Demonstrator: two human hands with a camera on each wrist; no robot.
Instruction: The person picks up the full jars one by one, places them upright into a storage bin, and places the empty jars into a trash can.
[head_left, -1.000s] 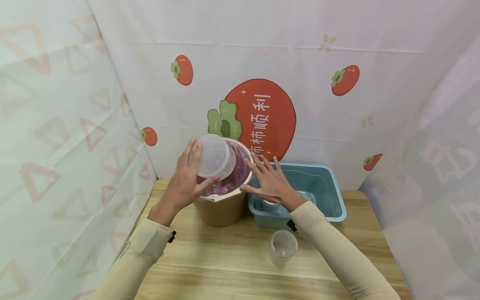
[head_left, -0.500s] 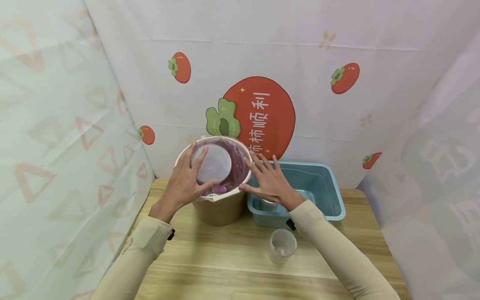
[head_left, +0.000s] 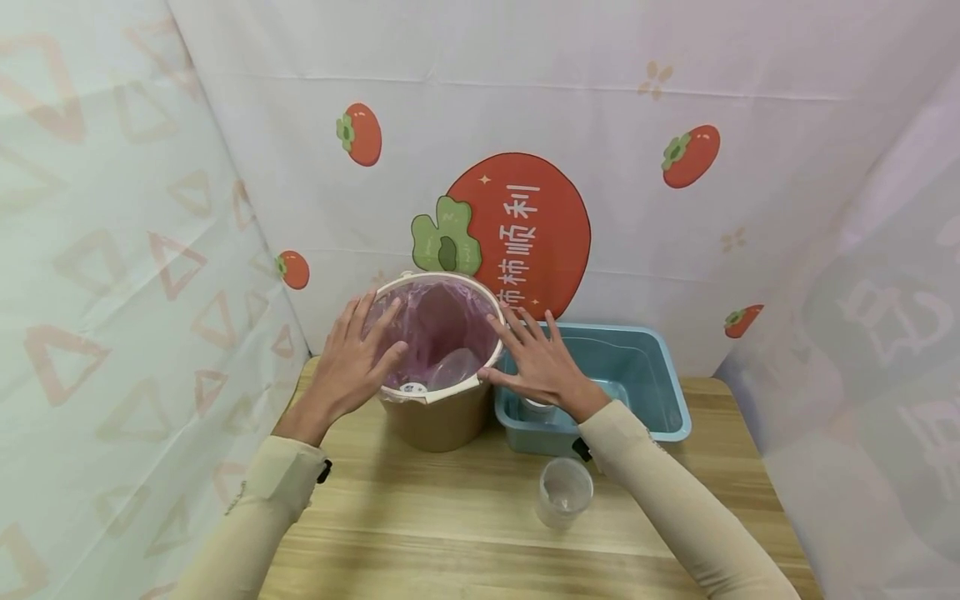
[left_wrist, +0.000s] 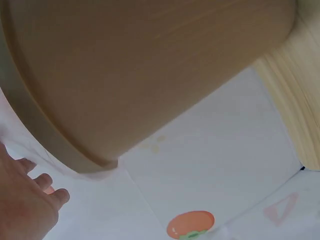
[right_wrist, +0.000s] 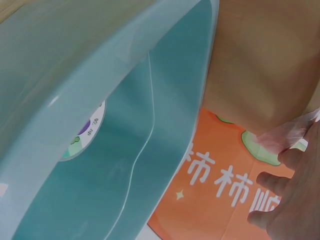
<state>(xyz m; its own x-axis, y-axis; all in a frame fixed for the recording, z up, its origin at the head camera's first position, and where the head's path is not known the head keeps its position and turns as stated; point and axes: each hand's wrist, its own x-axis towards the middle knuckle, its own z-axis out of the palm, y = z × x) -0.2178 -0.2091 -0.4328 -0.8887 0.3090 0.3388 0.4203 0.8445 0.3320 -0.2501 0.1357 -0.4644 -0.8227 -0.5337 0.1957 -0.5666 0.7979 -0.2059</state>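
Observation:
A brown bucket (head_left: pixel 438 421) with a cream rim and a purple plastic liner (head_left: pixel 420 333) stands on the table. Inside, low against the near wall, lies a clear plastic container (head_left: pixel 456 367). My left hand (head_left: pixel 348 367) hovers at the bucket's left rim, fingers spread and holding nothing. Over the right rim and the edge of a blue basin, my right hand (head_left: pixel 542 365) is spread, also without a thing in its grasp. In the left wrist view the left fingers (left_wrist: pixel 42 182) are beside the rim; in the right wrist view the right fingers (right_wrist: pixel 275 185) are near the liner.
The blue basin (head_left: pixel 656 392) sits right of the bucket. A container with a round printed label (right_wrist: pixel 87 132) is in it, partly hidden by my right hand in the head view. A clear cup (head_left: pixel 565 493) stands on the wooden table (head_left: pixel 420 533). Printed cloth (head_left: pixel 637 250) surrounds the table.
The clear plastic container has left my left hand and dropped down into the bucket. My left hand has drawn back to the left; the right hand has stayed in place.

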